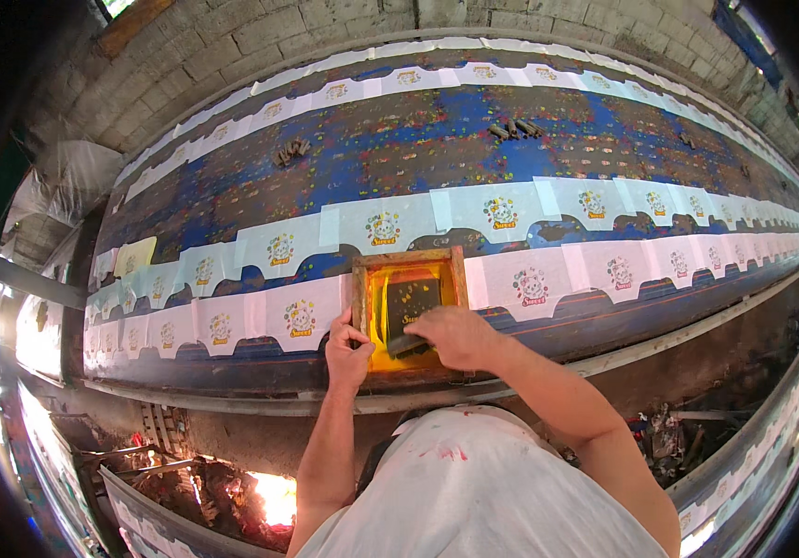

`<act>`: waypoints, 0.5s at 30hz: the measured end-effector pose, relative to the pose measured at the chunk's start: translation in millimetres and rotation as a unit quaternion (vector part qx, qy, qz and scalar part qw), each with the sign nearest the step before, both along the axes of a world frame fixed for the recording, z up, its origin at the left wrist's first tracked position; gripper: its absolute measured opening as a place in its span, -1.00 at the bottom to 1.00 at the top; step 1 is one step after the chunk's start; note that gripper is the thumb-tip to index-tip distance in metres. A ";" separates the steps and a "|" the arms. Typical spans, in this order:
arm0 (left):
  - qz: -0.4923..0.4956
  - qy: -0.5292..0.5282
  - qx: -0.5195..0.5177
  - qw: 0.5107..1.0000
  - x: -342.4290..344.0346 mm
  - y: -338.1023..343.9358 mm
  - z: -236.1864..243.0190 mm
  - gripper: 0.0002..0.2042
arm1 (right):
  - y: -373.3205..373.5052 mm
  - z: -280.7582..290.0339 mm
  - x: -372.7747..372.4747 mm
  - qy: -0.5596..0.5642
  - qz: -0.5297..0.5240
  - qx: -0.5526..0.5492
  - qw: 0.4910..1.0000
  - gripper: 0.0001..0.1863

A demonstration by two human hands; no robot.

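Observation:
A wooden screen-printing frame (459, 279) with yellow ink round its inner edges lies on the near row of printed cloth pieces. Its dark mesh window (411, 299) shows a small yellow design. My left hand (347, 353) grips the frame's left side near the lower corner, with the fingers curled. Inside the frame, my right hand (460, 338) is closed round a squeegee (406, 347), whose blade rests low on the mesh. The hand covers most of the squeegee's grip. Pink cloth pieces (553, 265) with a printed cartoon lie on both sides of the frame.
The long table (362, 153) has a blue and brown ink-spotted top. Pale blue printed cloths (409, 209) form another row, with more rows at the far side. Small piles of dark sticks (516, 128) sit mid-table. A block wall (260, 42) stands behind; debris (669, 442) lies below right.

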State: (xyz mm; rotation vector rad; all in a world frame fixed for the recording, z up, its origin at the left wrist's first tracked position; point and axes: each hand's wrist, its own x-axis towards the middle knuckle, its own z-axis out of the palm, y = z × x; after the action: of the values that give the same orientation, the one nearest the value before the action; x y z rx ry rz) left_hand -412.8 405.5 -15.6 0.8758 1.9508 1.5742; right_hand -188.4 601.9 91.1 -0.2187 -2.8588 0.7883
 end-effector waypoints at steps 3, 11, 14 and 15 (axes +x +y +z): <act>-0.001 -0.001 0.004 1.000 1.5 0.4 1.6 -0.84 | 31.0 3.9 -30.6 -0.025 -0.068 -0.002 0.997 -0.47; -0.007 0.020 -0.023 1.000 8.3 0.4 15.2 -0.87 | 18.8 -2.2 -41.4 0.031 -0.116 0.104 0.987 -0.38; -0.020 0.049 -0.010 0.999 7.9 2.1 19.4 -0.86 | -10.2 1.6 -25.5 0.017 -0.098 0.069 0.993 -0.37; -0.024 0.057 0.004 0.998 8.0 3.2 20.4 -0.86 | -19.6 3.3 -21.0 0.021 -0.093 0.067 0.993 -0.37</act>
State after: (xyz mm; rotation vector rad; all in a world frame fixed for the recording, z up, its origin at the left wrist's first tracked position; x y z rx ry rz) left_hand -404.7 408.7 4.8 1.0283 1.9863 1.5351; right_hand -209.4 582.3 94.3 -0.4359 -2.7865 0.5558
